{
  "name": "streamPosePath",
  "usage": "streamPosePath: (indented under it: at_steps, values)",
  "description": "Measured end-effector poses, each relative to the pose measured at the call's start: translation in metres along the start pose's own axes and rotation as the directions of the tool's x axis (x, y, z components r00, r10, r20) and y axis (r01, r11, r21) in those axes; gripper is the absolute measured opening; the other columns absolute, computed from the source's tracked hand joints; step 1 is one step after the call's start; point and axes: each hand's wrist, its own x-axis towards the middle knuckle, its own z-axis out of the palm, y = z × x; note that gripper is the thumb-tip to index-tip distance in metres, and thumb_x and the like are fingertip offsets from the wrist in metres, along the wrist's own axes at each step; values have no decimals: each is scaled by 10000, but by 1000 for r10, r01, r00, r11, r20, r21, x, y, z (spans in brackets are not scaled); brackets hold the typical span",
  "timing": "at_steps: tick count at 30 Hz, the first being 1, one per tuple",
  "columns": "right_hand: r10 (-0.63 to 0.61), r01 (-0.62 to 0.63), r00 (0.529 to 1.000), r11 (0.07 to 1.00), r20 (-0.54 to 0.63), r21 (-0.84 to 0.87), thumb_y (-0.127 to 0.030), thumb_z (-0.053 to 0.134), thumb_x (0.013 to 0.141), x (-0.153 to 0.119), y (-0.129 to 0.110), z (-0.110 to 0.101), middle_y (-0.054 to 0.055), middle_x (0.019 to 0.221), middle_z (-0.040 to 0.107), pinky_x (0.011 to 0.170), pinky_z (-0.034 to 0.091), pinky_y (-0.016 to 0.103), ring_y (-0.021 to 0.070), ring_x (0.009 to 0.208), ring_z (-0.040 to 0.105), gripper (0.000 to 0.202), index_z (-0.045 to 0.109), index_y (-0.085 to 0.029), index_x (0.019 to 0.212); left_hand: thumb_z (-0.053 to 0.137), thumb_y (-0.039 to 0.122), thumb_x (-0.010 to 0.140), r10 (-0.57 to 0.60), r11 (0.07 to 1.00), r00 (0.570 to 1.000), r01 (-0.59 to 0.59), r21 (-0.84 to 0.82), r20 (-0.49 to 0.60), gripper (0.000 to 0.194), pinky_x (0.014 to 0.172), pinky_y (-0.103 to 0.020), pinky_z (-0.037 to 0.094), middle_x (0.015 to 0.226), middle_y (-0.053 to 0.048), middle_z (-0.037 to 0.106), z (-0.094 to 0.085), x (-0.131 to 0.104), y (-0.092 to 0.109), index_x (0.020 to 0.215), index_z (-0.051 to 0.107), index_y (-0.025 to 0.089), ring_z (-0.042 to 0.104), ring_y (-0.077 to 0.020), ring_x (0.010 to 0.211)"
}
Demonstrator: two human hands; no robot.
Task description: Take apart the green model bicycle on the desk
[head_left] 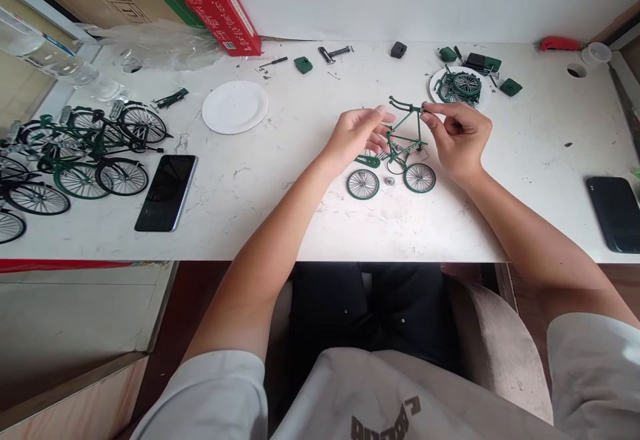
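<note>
A small green bicycle frame point(411, 139) with curved handlebars is held up over the white table. My right hand point(463, 137) pinches it at the top right, by the bar. On the frame's left side is my left hand point(356, 135), fingers parted and slightly curled beside it; whether they touch the frame is unclear. Two loose spoked wheels, one on the left point(363, 184) and one on the right point(420, 178), lie below the frame. A green chain-guard piece point(368, 161) rests under my left hand, and a small silver round part point(389, 181) sits between the wheels.
Several model bicycles point(83, 153) stand at the left, near a phone point(166, 193). Behind are an empty paper plate point(235, 107), a screwdriver point(274, 63), a red box point(220, 7) and a plate of green parts point(434, 87). Another phone point(615, 214) lies at the right edge.
</note>
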Motion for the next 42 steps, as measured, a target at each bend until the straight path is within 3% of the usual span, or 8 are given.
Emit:
streamPosePath:
  at_steps: [4,10,14,17,21,25,35,42]
  values:
    - [15,-15,1000,1000,-3,14,-929,674,1097,-1,1,-1,36,744,509,865,628,545,306,847,691,693,906,-284,1194,874,801,1027,-30,1000,991,31,-5,133,628,736,-352,721,1015,-144,883,-5,-7,11,1080,867,175,873,-238,813]
    - [1,-5,997,999,81,54,-892,586,1159,-2,6,0,34,818,550,817,605,491,284,813,669,710,788,-300,1494,1037,599,961,24,999,995,-27,25,93,457,850,-392,787,970,-108,891,-8,-5,6,1054,873,183,917,-279,956]
    - [15,-14,983,1000,184,-6,-935,554,1144,1,5,-2,1,708,498,709,512,415,223,664,553,744,836,-257,1265,1028,523,996,1,998,999,-3,-61,-46,419,925,-393,792,1023,-104,891,-9,1,1,1087,807,179,929,-263,1006]
    - [39,-13,924,997,381,-71,-924,716,1054,4,1,-4,-7,642,500,677,449,394,195,612,503,708,862,-232,1024,996,554,1020,21,999,985,-28,-40,-171,432,914,-356,783,1050,-86,893,-10,5,-3,1092,761,200,933,-245,1019]
    - [77,-20,851,993,519,-115,-813,855,967,4,-1,-5,-20,607,526,669,408,377,192,598,496,589,874,-225,958,999,599,998,24,999,952,-35,-32,-305,475,825,-266,737,1035,-63,888,-10,10,-9,1075,732,214,923,-204,959]
    - [96,-44,852,993,514,-112,-686,890,974,1,0,-2,-36,606,528,682,396,361,179,592,487,464,868,-223,959,1017,549,986,59,998,921,-58,13,-386,438,732,-221,685,1010,-44,875,-5,12,-16,1058,733,223,877,-152,836]
    - [230,-129,897,953,379,-273,-464,853,1009,3,-1,-3,-5,672,547,691,378,379,194,633,484,257,805,-228,920,1001,537,1004,188,982,891,-166,89,-414,387,676,-216,657,1026,-39,853,-2,18,-35,1084,781,229,855,-138,766]
    - [148,-84,856,985,496,-149,-489,775,1075,2,-18,-5,17,684,607,707,411,384,203,646,508,291,868,-216,1031,1007,454,1011,165,986,890,-159,51,-424,348,642,-195,617,1010,-40,871,0,16,-29,1063,768,207,840,-122,713]
